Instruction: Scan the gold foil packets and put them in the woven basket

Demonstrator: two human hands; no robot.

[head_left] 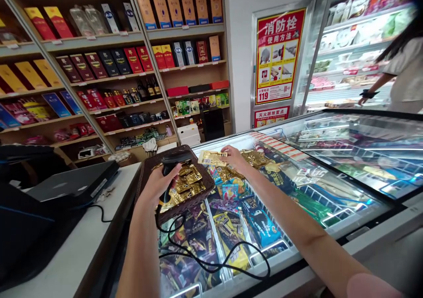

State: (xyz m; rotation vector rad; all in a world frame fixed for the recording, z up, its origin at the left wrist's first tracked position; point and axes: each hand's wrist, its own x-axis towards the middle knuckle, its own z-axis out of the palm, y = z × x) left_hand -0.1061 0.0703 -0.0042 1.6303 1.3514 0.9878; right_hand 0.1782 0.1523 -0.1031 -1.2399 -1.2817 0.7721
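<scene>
My left hand (161, 181) is wrapped round the handle of a black barcode scanner (173, 157), held over a brown woven basket (143, 183). Inside the basket lie several gold packets (188, 179). With fingers pinched, my right hand (233, 157) grips a small flat gold-and-white packet (211, 158) by its right end, just right of the scanner's head. More gold packets (254, 158) lie on the freezer's glass top beyond my right hand. The scanner's black cable (211, 267) loops across the glass in front of me.
Under the glass lid of the chest freezer (350, 232) are wire baskets of ice cream packets. A counter with a black machine (79, 179) stands at left. Shelves of boxed bottles (109, 64) line the back wall. At right, a person (403, 78) stands beside a lit refrigerated display.
</scene>
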